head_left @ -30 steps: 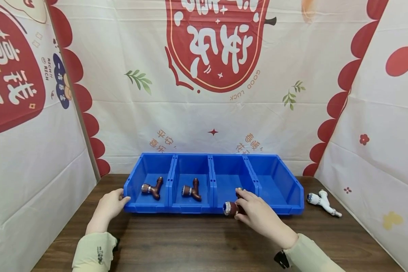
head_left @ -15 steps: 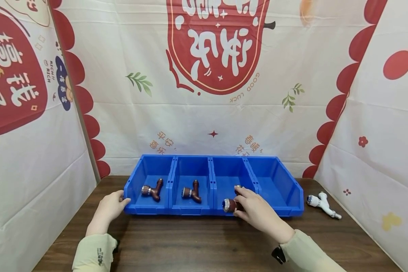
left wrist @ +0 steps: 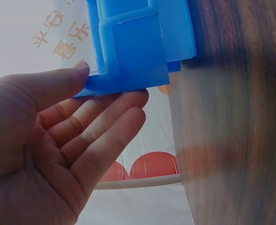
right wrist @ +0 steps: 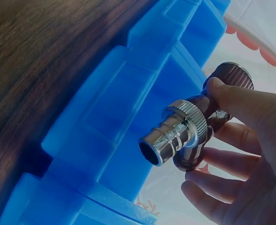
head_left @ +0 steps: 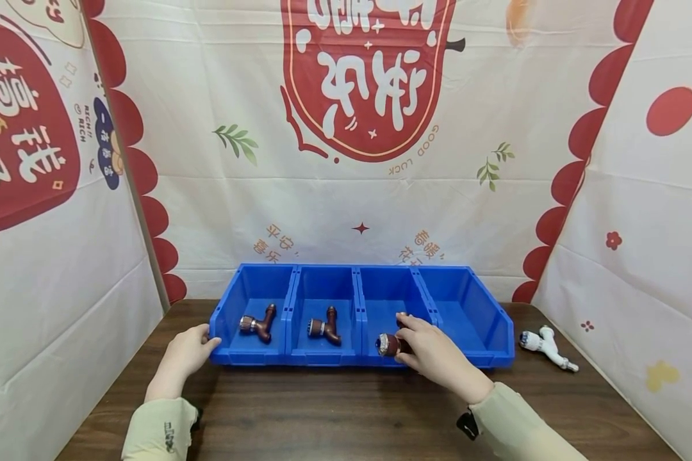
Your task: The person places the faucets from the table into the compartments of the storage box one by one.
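My right hand [head_left: 435, 346] grips a dark brown faucet [head_left: 387, 345] over the front of the third compartment from the left. In the right wrist view, the thumb and fingers hold the faucet [right wrist: 212, 110] by its body. Its ribbed knob and silver threaded spout stick out. My left hand [head_left: 186, 352] pinches the left side wall of the blue bin row [head_left: 259, 360]. The left wrist view has the thumb on one face of the blue wall [left wrist: 138, 70] and fingers on the other. One brown faucet [head_left: 258, 323] lies in the first compartment, and another brown faucet [head_left: 325, 326] in the second.
A white faucet [head_left: 548, 349] lies on the wooden table [head_left: 300, 410], right of the bins. Printed cloth [head_left: 346, 198] hangs behind and on both sides. Dividers [head_left: 359, 314] separate the compartments.
My right hand has moved slightly up and forward with the faucet, from the bin's front edge to over the third compartment. The left hand keeps its place on the bin wall.
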Tool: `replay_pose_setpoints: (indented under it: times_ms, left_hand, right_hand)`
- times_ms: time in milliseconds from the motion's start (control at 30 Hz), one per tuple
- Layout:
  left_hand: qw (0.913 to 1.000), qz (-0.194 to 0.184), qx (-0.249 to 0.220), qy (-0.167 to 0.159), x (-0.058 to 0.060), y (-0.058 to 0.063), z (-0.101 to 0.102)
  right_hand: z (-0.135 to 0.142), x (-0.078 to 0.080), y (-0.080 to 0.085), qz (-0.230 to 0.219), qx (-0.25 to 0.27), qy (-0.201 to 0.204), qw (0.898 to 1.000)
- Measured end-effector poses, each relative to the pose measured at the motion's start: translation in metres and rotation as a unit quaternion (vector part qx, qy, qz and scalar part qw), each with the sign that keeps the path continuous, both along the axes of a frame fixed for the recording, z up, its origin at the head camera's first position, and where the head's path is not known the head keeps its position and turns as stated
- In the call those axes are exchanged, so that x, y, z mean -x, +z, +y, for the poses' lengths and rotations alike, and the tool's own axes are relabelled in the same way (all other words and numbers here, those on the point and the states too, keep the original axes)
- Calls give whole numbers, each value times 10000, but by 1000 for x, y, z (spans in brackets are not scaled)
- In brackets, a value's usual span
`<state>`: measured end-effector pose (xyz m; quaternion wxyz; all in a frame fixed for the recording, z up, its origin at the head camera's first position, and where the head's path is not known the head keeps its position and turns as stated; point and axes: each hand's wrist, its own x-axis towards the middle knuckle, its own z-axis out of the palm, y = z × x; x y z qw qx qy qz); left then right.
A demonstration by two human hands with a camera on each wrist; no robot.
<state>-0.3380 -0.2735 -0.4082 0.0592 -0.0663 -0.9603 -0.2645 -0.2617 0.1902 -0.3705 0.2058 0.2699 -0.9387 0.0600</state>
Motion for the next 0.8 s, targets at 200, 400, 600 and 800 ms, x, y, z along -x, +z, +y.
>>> replay_pose_setpoints:
  times_ms: [200,400,600,800]
  left_hand:
    - [10000,-11,-5,14,0,-1,0]
    - [10000,19,7,-12,0,0,0]
    - [10000,-16,6,16,0,-1,-1]
    - [10000,13,1,24,0,-1,0]
  right_hand:
    - [0,3,0,-108,-15,-15,9999]
    - [0,5,3,-233,-24,-42,9997]
    - [1,9,4,-278,-40,-25,9996]
    - [2,12,6,-309,-71,-66,9995]
